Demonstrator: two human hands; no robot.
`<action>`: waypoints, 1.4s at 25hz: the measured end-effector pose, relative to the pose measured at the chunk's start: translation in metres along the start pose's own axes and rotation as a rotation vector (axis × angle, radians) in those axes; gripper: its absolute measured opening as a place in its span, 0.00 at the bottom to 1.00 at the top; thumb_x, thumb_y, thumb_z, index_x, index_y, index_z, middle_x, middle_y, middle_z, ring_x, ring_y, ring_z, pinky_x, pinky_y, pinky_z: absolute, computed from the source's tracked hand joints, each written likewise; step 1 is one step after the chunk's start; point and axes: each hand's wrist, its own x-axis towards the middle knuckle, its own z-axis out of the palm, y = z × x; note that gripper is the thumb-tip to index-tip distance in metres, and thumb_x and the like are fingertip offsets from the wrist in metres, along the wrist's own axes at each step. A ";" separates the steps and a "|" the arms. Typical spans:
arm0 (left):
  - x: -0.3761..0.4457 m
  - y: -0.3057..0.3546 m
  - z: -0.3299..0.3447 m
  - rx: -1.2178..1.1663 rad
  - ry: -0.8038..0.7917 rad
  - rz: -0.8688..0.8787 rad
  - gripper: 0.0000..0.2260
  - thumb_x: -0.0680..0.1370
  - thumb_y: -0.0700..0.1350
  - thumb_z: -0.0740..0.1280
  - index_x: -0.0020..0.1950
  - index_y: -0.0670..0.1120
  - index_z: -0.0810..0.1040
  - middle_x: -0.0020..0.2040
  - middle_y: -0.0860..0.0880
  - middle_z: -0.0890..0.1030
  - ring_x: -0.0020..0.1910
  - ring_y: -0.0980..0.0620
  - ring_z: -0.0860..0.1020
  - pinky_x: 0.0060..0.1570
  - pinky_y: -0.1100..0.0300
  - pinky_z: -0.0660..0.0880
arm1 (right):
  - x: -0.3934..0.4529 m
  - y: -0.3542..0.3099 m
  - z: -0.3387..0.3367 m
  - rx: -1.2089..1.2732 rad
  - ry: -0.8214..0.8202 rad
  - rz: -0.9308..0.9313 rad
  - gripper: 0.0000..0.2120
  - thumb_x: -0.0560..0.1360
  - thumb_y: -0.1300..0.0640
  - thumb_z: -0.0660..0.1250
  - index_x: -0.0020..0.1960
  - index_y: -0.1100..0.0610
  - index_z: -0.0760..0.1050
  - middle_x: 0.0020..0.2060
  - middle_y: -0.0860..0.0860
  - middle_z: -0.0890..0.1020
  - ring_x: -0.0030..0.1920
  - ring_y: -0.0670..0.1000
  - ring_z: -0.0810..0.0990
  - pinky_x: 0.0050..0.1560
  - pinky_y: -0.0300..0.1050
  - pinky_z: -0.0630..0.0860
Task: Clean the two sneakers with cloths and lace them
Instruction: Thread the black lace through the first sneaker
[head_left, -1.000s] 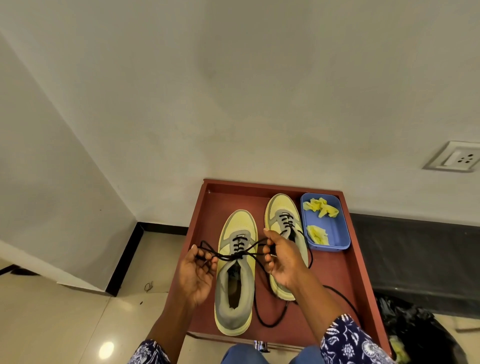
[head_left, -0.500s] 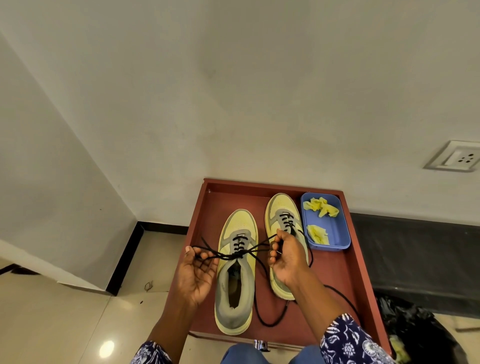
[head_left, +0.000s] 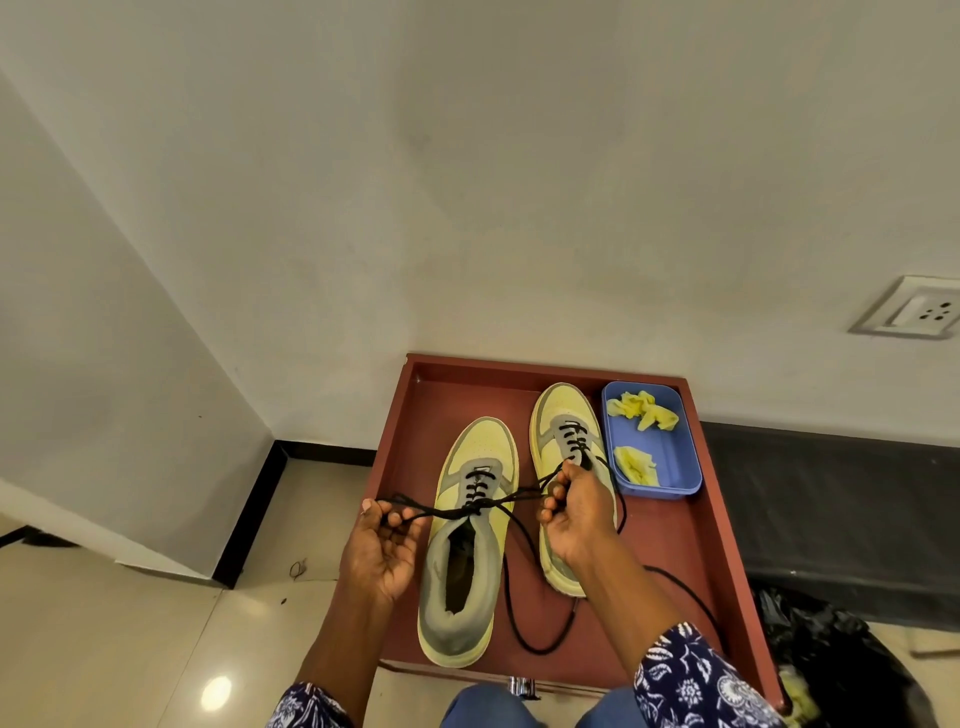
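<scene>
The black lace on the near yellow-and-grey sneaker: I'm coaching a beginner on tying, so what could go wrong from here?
1. The left hand pinches only the short end of the black lace on the near yellow-and-grey sneaker; it may slip free under tension.
2. The right hand holds its end over the far yellow-and-grey sneaker, whose loose black lace trails across the red-brown tray; the two could tangle.

Person seen from above: bare left hand (head_left: 382, 551) and right hand (head_left: 576, 512), forearms uncovered. Sleeves (head_left: 696, 680) dark navy with white floral print, pushed up near the elbows. Blue trousers (head_left: 483, 709) at the knees.
</scene>
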 end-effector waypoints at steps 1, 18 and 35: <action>0.001 0.000 -0.001 0.002 0.013 -0.005 0.16 0.81 0.48 0.55 0.36 0.44 0.70 0.19 0.49 0.71 0.20 0.55 0.75 0.28 0.59 0.80 | 0.001 0.000 0.000 -0.012 0.008 -0.007 0.17 0.80 0.59 0.55 0.31 0.55 0.63 0.22 0.49 0.63 0.24 0.48 0.58 0.26 0.40 0.55; 0.004 -0.024 -0.005 -0.175 0.077 0.111 0.16 0.81 0.51 0.55 0.37 0.46 0.69 0.20 0.51 0.69 0.22 0.56 0.70 0.40 0.59 0.77 | -0.004 -0.004 -0.002 -0.076 -0.059 -0.060 0.16 0.81 0.56 0.55 0.34 0.56 0.67 0.27 0.50 0.65 0.27 0.48 0.61 0.29 0.40 0.61; 0.005 -0.011 0.004 -0.014 -0.119 0.085 0.17 0.80 0.50 0.57 0.32 0.46 0.69 0.21 0.51 0.66 0.20 0.55 0.66 0.39 0.60 0.68 | 0.007 -0.003 0.014 -0.225 -0.357 -0.307 0.12 0.79 0.61 0.58 0.38 0.56 0.71 0.29 0.50 0.68 0.21 0.41 0.63 0.25 0.35 0.66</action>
